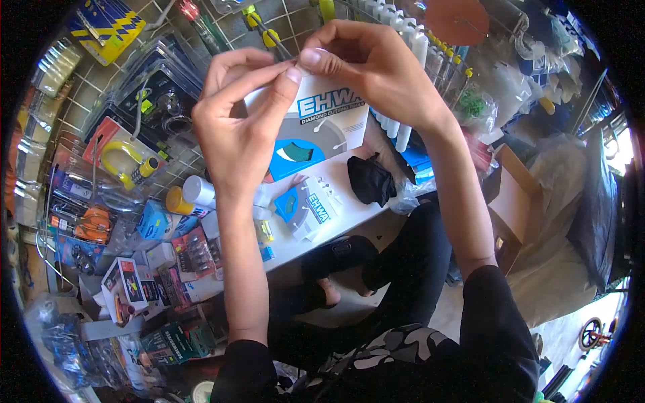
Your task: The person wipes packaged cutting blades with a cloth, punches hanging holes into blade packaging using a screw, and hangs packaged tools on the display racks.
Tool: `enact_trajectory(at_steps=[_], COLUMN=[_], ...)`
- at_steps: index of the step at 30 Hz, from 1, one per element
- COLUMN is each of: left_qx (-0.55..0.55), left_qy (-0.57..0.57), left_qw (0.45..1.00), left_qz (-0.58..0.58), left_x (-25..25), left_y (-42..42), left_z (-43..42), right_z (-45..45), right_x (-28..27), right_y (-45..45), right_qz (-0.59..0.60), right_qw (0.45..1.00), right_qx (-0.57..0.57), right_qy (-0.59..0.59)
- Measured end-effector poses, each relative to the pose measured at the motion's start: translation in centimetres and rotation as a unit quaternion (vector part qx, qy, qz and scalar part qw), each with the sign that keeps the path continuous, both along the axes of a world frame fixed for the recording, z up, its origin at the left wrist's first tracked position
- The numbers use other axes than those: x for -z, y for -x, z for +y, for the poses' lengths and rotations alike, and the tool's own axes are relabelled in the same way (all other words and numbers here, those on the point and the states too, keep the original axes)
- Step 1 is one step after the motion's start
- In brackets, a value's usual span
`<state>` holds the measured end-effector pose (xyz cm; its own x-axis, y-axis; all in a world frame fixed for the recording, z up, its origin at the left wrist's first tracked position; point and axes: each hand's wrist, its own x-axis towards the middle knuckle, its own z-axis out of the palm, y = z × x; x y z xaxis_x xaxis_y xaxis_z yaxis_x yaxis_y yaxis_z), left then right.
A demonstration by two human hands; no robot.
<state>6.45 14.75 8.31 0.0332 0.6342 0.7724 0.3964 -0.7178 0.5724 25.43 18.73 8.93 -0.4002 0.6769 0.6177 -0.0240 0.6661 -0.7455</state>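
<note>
My left hand (245, 111) and my right hand (366, 67) meet near the top of the view, thumbs and forefingers pinched together. Whatever lies between the fingertips is too small or hidden to make out. Right behind them is a large white, grey and blue EHWA diamond cutting tool package (336, 127), its upper edge partly covered by my hands. Below it, a smaller EHWA package (312, 205) lies on the white surface (353, 218). A crumpled black bag or cloth (371, 180) sits to the right of both packages.
A wire rack on the left holds packaged goods, including a yellow U-shaped lock (124, 164). White bottles with a yellow lid (180, 200) and small boxes crowd the left side. White tubes (413, 60) hang at upper right. An open cardboard box (514, 191) stands at right.
</note>
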Motion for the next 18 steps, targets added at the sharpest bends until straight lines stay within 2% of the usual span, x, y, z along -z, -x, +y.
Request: enact_trajectory(at_steps=[3, 5, 6, 8, 12, 15, 16, 18], left_qx=[0.032, 0.126, 0.128, 0.227, 0.194, 0.182, 0.184, 0.231], left_qy=[0.038, 0.079, 0.080, 0.151, 0.061, 0.033, 0.032, 0.072], left_qw=[0.998, 0.985, 0.985, 0.956, 0.975, 0.982, 0.982, 0.969], left_qz=[-0.031, -0.087, -0.089, -0.113, -0.090, -0.040, -0.041, -0.046], left_x=[-0.1, 0.3, 0.4, 0.4, 1.4, 2.2, 2.2, 2.1], left_y=[-0.1, 0.4, 1.0, 2.0, 0.4, 1.3, 1.8, 2.3], left_z=[-0.2, 0.7, 1.3, 2.4, 3.7, 4.9, 5.2, 5.6], right_z=[0.4, 0.7, 0.5, 0.0, 0.2, -0.1, -0.4, -0.9], right_x=[-0.2, -1.1, -1.7, -2.9, -3.3, -1.3, 0.0, 1.4], right_y=[0.0, -0.4, -0.6, -0.9, -0.8, 0.0, 0.5, 1.7], right_qz=[-0.004, -0.081, -0.084, -0.194, -0.216, -0.226, -0.119, 0.068], right_qw=[1.000, 0.992, 0.992, 0.949, 0.936, 0.943, 0.979, 0.997], right_qx=[0.000, -0.003, -0.002, 0.100, 0.108, 0.126, 0.109, 0.049], right_qy=[-0.031, -0.096, -0.095, -0.226, -0.256, -0.209, -0.127, -0.003])
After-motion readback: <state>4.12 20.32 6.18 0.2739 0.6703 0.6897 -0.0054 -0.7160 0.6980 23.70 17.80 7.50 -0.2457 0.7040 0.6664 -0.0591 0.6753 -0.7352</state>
